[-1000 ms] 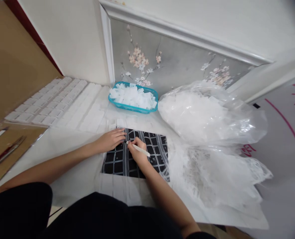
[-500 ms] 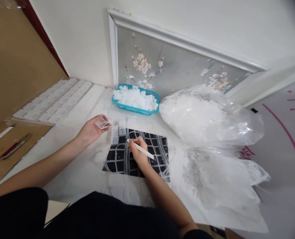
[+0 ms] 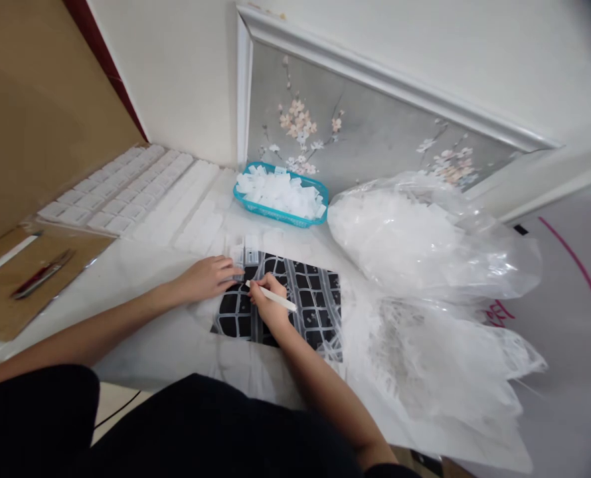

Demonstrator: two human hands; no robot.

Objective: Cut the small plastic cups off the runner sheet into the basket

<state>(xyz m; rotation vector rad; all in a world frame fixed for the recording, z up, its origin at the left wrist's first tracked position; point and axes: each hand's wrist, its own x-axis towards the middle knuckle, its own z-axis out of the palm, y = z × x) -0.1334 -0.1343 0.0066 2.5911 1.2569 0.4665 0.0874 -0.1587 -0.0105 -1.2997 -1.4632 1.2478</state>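
Observation:
A black sheet with grey lines (image 3: 315, 301) lies on the white-covered table. My right hand (image 3: 270, 299) is closed on a white stick-like tool (image 3: 278, 300), whose tip is at the sheet's left part. Beside that tip, my left hand (image 3: 210, 277) reaches in from the left, palm down, with its fingertips at the sheet's upper left. What lies under those fingertips is hidden. Small clear labelled pieces (image 3: 252, 255) sit along the sheet's upper left edge. Behind the sheet stands a blue basket (image 3: 280, 216) full of small translucent pieces (image 3: 280, 192).
Rows of white pieces (image 3: 111, 186) cover the back left. On a brown board (image 3: 71, 272) at the left lie a red-handled cutter (image 3: 41, 275) and a white strip (image 3: 6, 257). Clear plastic bags (image 3: 395, 232) fill the right side. A framed flower picture (image 3: 365, 113) leans behind.
My left hand has come down and right onto the sheet's upper left; the clear piece it held is now out of sight. My right hand with the tool has shifted slightly left.

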